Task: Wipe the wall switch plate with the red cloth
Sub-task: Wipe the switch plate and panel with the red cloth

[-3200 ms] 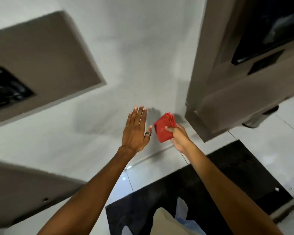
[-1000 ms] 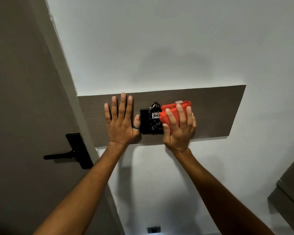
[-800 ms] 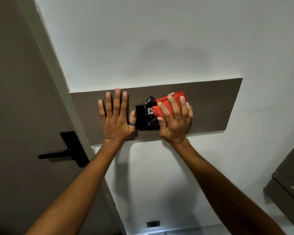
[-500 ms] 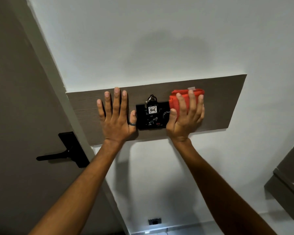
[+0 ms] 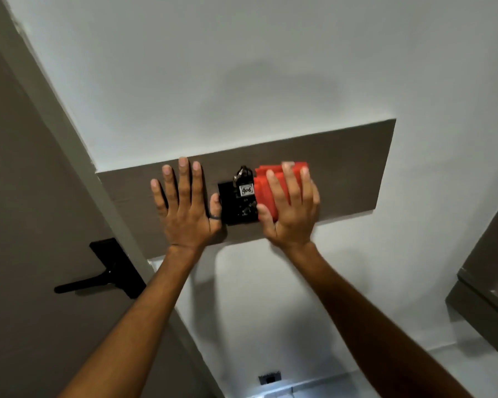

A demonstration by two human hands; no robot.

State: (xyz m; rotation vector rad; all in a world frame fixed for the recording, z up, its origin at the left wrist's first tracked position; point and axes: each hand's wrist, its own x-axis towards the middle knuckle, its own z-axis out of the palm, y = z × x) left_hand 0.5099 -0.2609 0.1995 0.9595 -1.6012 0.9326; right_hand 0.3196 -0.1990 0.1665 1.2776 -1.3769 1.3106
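Your left hand: fingers spread wide, flat on the wood wall panel | your right hand: fingers pressing folded red cloth against black switch plate's right edge

A small white tag bears the handwritten number "406" in dark ink inside a thin dark border. The tag hangs from a metal key ring in front of the black wall switch plate, near the plate's upper right part. The writing tilts slightly. No other text, label or brand mark can be read anywhere else.
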